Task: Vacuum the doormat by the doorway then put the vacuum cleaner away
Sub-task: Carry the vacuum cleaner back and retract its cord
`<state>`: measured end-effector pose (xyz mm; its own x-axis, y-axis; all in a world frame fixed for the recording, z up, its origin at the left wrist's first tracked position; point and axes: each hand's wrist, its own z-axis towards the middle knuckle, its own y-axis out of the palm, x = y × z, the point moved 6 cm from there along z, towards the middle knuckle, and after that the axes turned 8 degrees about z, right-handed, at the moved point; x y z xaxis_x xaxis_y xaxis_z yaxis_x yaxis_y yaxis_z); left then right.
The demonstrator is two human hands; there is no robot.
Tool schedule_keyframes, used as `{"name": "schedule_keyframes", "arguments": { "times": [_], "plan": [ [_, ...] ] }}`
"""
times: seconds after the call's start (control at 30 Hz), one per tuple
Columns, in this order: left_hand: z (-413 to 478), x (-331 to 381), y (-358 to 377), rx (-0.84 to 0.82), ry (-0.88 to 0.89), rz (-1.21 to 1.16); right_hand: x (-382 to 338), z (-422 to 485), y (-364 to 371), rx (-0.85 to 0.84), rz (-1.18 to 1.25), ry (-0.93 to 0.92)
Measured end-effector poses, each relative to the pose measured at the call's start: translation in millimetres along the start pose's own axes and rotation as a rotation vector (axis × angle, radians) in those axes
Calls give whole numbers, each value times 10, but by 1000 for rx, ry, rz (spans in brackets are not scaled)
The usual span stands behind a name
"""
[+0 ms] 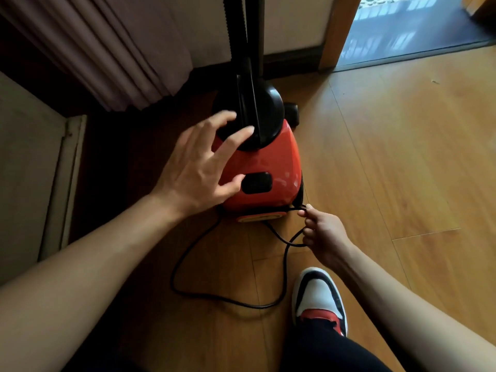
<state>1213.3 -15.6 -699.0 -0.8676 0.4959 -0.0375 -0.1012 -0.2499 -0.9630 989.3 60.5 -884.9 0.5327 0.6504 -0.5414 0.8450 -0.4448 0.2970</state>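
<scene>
Left hand spread open over red vacuum, fingers apart, gripping nothing. Vacuum standing on wood floor near curtain and wall. Right hand pinched shut on black cord looping across floor beside shoe.

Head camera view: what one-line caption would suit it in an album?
Left hand spread over a red and black vacuum cleaner while the right hand pinches its black power cord on wooden flooring.
</scene>
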Motion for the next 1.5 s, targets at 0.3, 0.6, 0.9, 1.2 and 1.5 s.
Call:
{"name": "schedule_keyframes", "arguments": {
  "times": [0.3,0.6,0.9,1.2,1.5],
  "plan": [
    [464,-29,287,-319,20,-28,-96,-257,209,-237,62,-195],
    [417,25,334,-286,28,-30,-55,-545,497,-411,-312,-462],
    [431,9,331,-278,46,19,274,-660,1113,-586,-1013,-634],
    [445,-68,262,-448,109,23,686,-346,1278,-401,-1113,-406],
    [432,-72,221,-446,143,49,687,96,998,-322,-1149,-312]
  ]
}}
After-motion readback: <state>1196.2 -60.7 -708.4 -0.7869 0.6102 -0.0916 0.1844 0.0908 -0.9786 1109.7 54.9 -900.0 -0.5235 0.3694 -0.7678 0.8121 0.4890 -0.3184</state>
